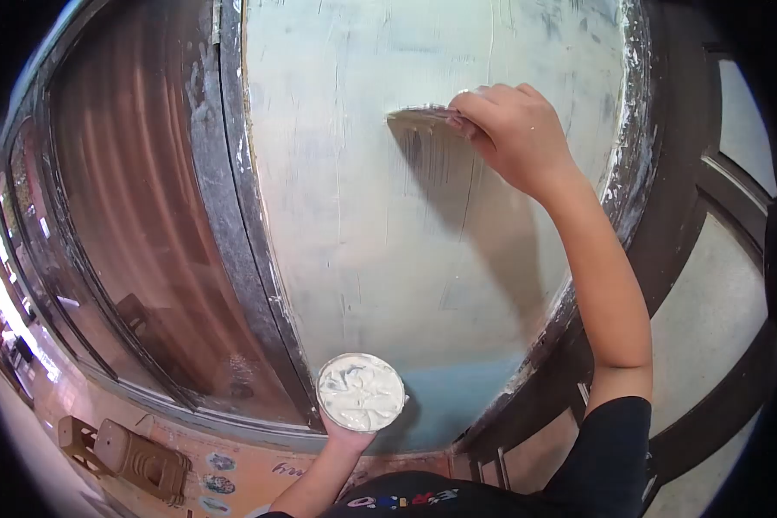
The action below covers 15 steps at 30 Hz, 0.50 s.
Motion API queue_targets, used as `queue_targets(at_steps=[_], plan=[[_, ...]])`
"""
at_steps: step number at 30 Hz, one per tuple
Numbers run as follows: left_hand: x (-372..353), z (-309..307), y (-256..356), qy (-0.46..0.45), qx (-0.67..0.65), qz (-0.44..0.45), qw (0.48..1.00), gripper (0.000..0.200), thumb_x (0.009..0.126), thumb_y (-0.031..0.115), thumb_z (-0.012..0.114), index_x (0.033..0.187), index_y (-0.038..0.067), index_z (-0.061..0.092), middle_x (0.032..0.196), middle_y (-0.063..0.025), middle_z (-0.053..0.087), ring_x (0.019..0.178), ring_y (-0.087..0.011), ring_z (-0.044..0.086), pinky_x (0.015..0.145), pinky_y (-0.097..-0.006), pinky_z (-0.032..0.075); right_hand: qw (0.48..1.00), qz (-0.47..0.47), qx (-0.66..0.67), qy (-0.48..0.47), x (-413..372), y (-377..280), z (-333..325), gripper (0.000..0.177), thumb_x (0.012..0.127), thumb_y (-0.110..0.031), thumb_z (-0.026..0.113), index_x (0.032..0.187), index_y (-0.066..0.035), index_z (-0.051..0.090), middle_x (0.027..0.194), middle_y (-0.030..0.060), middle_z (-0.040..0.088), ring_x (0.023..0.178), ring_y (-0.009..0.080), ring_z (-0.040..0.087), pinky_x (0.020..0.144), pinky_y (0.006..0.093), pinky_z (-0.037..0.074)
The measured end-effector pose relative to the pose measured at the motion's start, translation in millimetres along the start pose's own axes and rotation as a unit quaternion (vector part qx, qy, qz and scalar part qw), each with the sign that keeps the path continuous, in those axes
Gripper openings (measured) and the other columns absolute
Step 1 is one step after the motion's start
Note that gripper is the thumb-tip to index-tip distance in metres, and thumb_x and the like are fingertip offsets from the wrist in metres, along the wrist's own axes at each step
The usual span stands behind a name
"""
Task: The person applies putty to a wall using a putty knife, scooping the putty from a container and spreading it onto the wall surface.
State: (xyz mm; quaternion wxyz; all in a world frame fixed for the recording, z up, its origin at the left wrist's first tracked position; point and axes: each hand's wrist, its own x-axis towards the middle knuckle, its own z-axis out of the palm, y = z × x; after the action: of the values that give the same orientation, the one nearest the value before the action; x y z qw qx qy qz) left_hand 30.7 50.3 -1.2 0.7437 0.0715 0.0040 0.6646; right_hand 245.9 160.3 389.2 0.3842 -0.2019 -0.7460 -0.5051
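Note:
High on the wall panel [363, 224], my right hand [509, 129] grips a flat scraper [423, 110], its edge against the pale, streaky coating. The scraper and my arm cast a shadow below on the panel. My left hand [347, 434] holds up a round tub [361, 393] of thick white paste from underneath, near the panel's lower left; most of its fingers are hidden by the tub. Whitish paste with swirl marks fills the tub. Lower down, the panel shows a bare blue strip.
Left of the panel stands a dark frame [224, 173] with a glass pane and brown curtain [138, 173] behind it. Brown stools [142, 457] lie at the lower left on the patterned floor [259, 470]. A dark panelled door [691, 276] is at the right.

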Motion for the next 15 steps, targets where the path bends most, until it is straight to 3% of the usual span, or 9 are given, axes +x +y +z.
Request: queue_targets(at_steps=[3,5,6,8,9,11,15], plan=[[-1.9,-1.8,-0.7,0.010,0.003,0.010,1.000,0.061,0.094,0.056,0.040,0.136,0.014,0.053,0.142,-0.0114,0.052,0.130,-0.0380,0.048,0.108,-0.0608,0.036,0.999,0.001,0.033,0.040,8.1,7.9,-8.0,0.011,0.085,-0.018,0.069,0.093,-0.017,0.062,0.076,-0.0013,0.063,0.077,0.0188,0.063,0.070,0.0348,0.047],[-5.1,5.9,-0.2,-0.013,0.015,0.018,1.000,0.061,0.093,0.056,0.040,0.135,0.015,0.053,0.141,-0.0113,0.053,0.129,-0.0385,0.049,0.108,-0.0624,0.036,0.989,0.034,0.054,0.136,29.0,23.1,-16.5,0.007,0.086,-0.021,0.068,0.092,-0.017,0.065,0.077,0.0009,0.064,0.078,0.0196,0.064,0.071,0.0344,0.048],[-3.6,3.7,0.1,-0.016,0.017,0.018,1.000,0.061,0.093,0.056,0.040,0.135,0.015,0.053,0.141,-0.0113,0.053,0.129,-0.0385,0.049,0.108,-0.0624,0.036,0.986,0.071,0.056,0.139,41.5,29.7,-22.2,0.003,0.085,-0.019,0.067,0.088,-0.018,0.067,0.080,0.0004,0.065,0.081,0.0212,0.065,0.073,0.0375,0.048],[-0.6,-4.1,1.0,0.012,0.009,0.022,1.000,0.061,0.092,0.057,0.041,0.135,0.015,0.054,0.140,-0.0115,0.053,0.128,-0.0395,0.049,0.107,-0.0650,0.035,0.989,0.051,-0.041,0.132,70.2,50.8,-34.6,0.022,0.084,-0.017,0.071,0.106,-0.016,0.071,0.095,0.0046,0.071,0.084,0.0261,0.066,0.073,0.0385,0.052],[-1.3,-0.4,1.2,-0.017,0.010,0.013,1.000,0.060,0.092,0.057,0.041,0.135,0.016,0.054,0.140,-0.0115,0.053,0.127,-0.0398,0.049,0.106,-0.0655,0.036,0.989,0.050,-0.043,0.135,83.0,57.5,-38.9,0.022,0.084,-0.017,0.071,0.106,-0.016,0.071,0.095,0.0046,0.071,0.084,0.0261,0.066,0.073,0.0385,0.052],[-0.2,-4.3,1.7,-0.008,0.012,0.014,1.000,0.060,0.092,0.057,0.041,0.135,0.016,0.054,0.140,-0.0115,0.053,0.127,-0.0398,0.050,0.106,-0.0653,0.036,0.989,0.039,-0.004,0.142,104.6,66.1,-42.4,0.019,0.091,-0.022,0.059,0.097,-0.013,0.074,0.093,0.0145,0.071,0.088,0.0355,0.067,0.077,0.0454,0.053],[1.2,-9.7,3.1,0.007,0.016,0.019,1.000,0.061,0.092,0.058,0.040,0.135,0.016,0.054,0.140,-0.0114,0.054,0.128,-0.0392,0.050,0.106,-0.0636,0.037,0.987,0.049,-0.066,0.139,127.7,80.7,-36.7,0.021,0.093,-0.028,0.060,0.104,-0.019,0.074,0.096,0.0122,0.072,0.090,0.0332,0.068,0.077,0.0450,0.054]])
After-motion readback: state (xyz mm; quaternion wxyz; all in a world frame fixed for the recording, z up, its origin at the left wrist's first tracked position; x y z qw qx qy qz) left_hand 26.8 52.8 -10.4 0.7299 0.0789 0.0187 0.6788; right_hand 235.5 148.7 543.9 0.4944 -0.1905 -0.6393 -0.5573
